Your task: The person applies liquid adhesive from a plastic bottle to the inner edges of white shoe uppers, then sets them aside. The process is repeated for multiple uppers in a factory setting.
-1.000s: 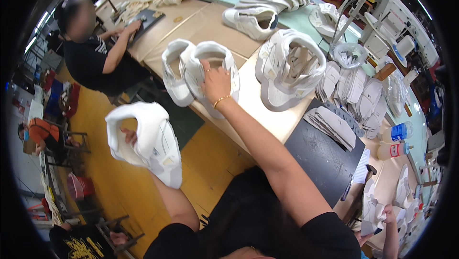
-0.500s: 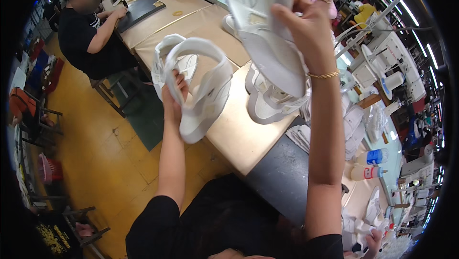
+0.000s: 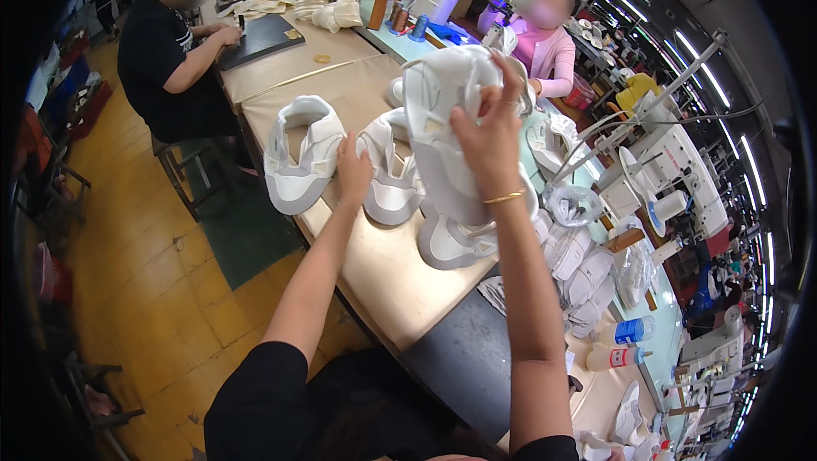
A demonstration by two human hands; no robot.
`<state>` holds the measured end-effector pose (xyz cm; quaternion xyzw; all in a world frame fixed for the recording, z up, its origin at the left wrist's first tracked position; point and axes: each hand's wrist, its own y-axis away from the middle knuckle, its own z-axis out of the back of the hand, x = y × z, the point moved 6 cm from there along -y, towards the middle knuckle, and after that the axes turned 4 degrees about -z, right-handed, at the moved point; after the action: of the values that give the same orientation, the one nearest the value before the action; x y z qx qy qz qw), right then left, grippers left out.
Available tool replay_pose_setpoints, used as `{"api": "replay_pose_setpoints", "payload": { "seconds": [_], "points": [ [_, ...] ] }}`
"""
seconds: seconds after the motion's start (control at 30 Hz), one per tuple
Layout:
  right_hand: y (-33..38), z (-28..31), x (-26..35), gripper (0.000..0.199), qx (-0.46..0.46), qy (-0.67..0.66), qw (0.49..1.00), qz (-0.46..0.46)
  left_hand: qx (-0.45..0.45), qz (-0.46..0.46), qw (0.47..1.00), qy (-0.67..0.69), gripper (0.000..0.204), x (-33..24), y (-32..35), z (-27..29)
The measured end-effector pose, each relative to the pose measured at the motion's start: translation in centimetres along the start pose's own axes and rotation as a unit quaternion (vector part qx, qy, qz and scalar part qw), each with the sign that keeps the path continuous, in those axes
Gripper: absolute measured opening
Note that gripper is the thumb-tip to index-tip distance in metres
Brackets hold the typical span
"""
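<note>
- the shoe upper (image 3: 451,133) held up in the right hand (image 3: 492,139) is white all over, with pale grey shading in its folds.
- just left of it, the two shoe uppers (image 3: 299,159) lying by the left hand (image 3: 354,173) are white with light grey toe panels.
- the table (image 3: 400,278) beneath that raised upper is tan, with a black mat (image 3: 464,359) at its near end.
- the bracelet (image 3: 504,198) below the upper is gold.
- the floor (image 3: 162,291) left of the table is yellow-orange with a dark green patch.
- beyond the upper, a person's top (image 3: 549,57) is pink.
</note>
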<state>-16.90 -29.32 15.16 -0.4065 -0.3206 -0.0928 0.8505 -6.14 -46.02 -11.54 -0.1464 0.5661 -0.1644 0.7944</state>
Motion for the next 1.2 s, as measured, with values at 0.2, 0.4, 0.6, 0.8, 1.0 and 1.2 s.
{"api": "replay_pose_setpoints", "payload": {
  "seconds": [0.2, 0.4, 0.6, 0.8, 1.0, 1.2],
  "points": [
    [4.1, -11.4, -3.5, 0.072, -0.031, 0.173, 0.981, 0.083, -0.039, 0.017, 0.977, 0.208, 0.052, 0.7, 7.8, 4.6],
    [8.2, -15.2, -5.5, 0.069, 0.045, 0.213, 0.975, -0.047, -0.034, 0.090, 0.922, 0.376, 0.053, 1.3, 7.2, 4.9],
    [14.8, -6.2, -3.7, 0.036, 0.044, -0.127, 0.984, -0.119, 0.002, 0.068, 0.963, 0.259, 0.054, 1.1, 9.0, 4.9],
    [31.2, 5.9, -6.4, 0.017, 0.036, -0.058, 0.951, -0.303, 0.148, -0.078, 0.974, 0.154, 0.047, -7.1, 15.9, 6.3],
    [43.9, 16.8, -6.9, 0.017, -0.179, 0.045, 0.872, -0.454, 0.410, -0.201, 0.885, 0.092, 0.047, -13.2, 24.0, 5.1],
    [44.8, 13.4, -6.0, 0.098, 0.115, 0.426, 0.791, -0.423, 0.391, -0.147, 0.892, 0.175, 0.047, -16.1, 23.8, 4.6]
  ]
}}
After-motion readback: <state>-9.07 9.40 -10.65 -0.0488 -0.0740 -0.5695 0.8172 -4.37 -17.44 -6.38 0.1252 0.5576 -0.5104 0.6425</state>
